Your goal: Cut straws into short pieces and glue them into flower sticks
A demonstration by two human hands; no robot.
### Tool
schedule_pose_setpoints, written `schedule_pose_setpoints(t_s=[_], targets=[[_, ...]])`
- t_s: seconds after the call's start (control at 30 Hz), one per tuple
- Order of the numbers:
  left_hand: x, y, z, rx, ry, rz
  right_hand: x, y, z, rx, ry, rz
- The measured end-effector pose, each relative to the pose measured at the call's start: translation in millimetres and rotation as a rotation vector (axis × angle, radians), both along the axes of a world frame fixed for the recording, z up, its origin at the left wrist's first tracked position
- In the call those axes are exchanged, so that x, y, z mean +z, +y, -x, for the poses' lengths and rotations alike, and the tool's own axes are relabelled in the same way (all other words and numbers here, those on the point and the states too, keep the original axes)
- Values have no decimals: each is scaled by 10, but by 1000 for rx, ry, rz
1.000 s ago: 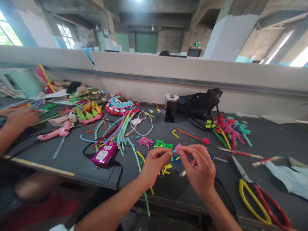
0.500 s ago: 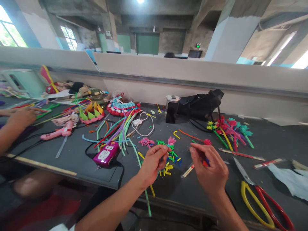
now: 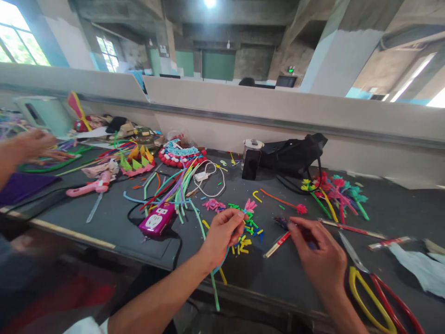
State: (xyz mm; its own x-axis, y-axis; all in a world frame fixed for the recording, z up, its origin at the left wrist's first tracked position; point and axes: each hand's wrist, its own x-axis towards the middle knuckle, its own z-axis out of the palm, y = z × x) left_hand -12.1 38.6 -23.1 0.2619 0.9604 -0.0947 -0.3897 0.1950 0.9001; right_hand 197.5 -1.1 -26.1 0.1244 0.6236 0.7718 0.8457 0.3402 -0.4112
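My left hand (image 3: pixel 222 234) is closed in a pinch over the middle of the table. A pink flower of fuzzy stems (image 3: pixel 250 205) shows just past its fingertips, and a blue fuzzy stem (image 3: pixel 221 265) trails below the hand. Under and beside it lie short cut pieces in green, blue and yellow (image 3: pixel 245 243). My right hand (image 3: pixel 318 246) has its fingers curled together at the edge of a small dark object (image 3: pixel 280 221), whose kind I cannot make out. A paper-wrapped stick (image 3: pixel 276 245) lies left of that hand; large scissors (image 3: pixel 361 269) with yellow and red handles lie right of it.
A phone (image 3: pixel 251 164) leans against a clear jar, before a black bag (image 3: pixel 295 155). Finished fuzzy flowers (image 3: pixel 335 190) lie at right. A purple power strip (image 3: pixel 158 220), a pink glue gun (image 3: pixel 100 184) and long stems are left. A co-worker's hand (image 3: pixel 34 144) is at far left.
My right hand has moved right and slightly down, uncovering the small dark object and more of the wrapped stick. My left hand keeps its pinch. The co-worker's hand has risen.
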Motion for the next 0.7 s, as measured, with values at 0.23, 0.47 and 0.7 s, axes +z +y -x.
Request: schedule_pose_setpoints(t_s=[0.23, 0.47, 0.7], targets=[[-43, -32, -79, -43, 50, 6, -60, 25, 349, 175, -108, -77], [-71, -42, -84, -103, 31, -4, -28, 96, 439, 185, -74, -64], [-95, -36, -81, -112, 25, -10, -11, 91, 457, 197, -44, -65]])
